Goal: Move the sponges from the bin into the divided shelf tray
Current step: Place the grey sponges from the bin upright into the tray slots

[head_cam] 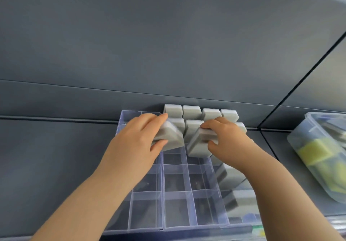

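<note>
1. Centre frame: the left hand (134, 147) has fingers and thumb curled round a grey sponge (171, 138), held tilted over the upper part of the divided tray (162, 175).
2. Just beside it, the right hand (228, 139) pinches a second grey sponge (196, 145) between thumb and curled fingers, tilted above the tray.
3. Upright sponges (192, 111) fill the tray's back rows. The right-column sponges (230, 177) line its right side.
4. At the right edge, the bin (299, 138) holds yellow sponges (314, 151).
5. Lower right, a coloured sticker (258, 229) is too blurred to read.
</note>
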`<action>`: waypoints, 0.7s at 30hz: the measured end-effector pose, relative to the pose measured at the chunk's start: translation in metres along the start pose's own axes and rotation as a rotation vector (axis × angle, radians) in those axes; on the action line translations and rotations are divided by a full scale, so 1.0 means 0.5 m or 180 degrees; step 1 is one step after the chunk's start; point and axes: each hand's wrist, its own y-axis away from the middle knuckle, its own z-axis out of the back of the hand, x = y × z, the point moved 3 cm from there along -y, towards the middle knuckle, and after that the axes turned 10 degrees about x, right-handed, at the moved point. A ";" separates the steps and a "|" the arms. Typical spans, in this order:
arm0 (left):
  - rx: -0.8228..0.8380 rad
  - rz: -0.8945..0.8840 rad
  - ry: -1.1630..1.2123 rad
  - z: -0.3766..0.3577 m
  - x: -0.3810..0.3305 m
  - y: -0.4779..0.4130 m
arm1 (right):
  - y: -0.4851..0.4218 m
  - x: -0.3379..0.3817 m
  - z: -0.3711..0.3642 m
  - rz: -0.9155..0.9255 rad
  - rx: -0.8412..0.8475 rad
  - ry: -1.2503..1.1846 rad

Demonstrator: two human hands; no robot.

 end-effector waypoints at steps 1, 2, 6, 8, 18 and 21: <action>-0.0007 -0.0018 -0.0002 -0.001 0.000 -0.001 | -0.002 0.002 -0.002 0.0009 0.0032 0.0013; -0.0010 -0.0037 -0.0013 -0.002 0.000 -0.002 | -0.004 0.004 -0.003 0.0026 0.0054 0.0007; 0.0016 -0.0044 -0.0045 -0.002 0.002 -0.001 | -0.011 0.004 -0.006 0.0048 0.0159 -0.0072; 0.0057 -0.0015 -0.0028 -0.003 0.002 0.000 | -0.014 0.001 -0.013 0.0035 0.0278 -0.0058; 0.0243 -0.0019 -0.0105 -0.025 -0.003 -0.001 | -0.050 -0.011 -0.064 0.0066 0.0821 0.0592; 0.0310 0.0017 -0.0178 -0.032 -0.006 -0.010 | -0.055 -0.014 -0.065 0.0094 0.0839 0.0658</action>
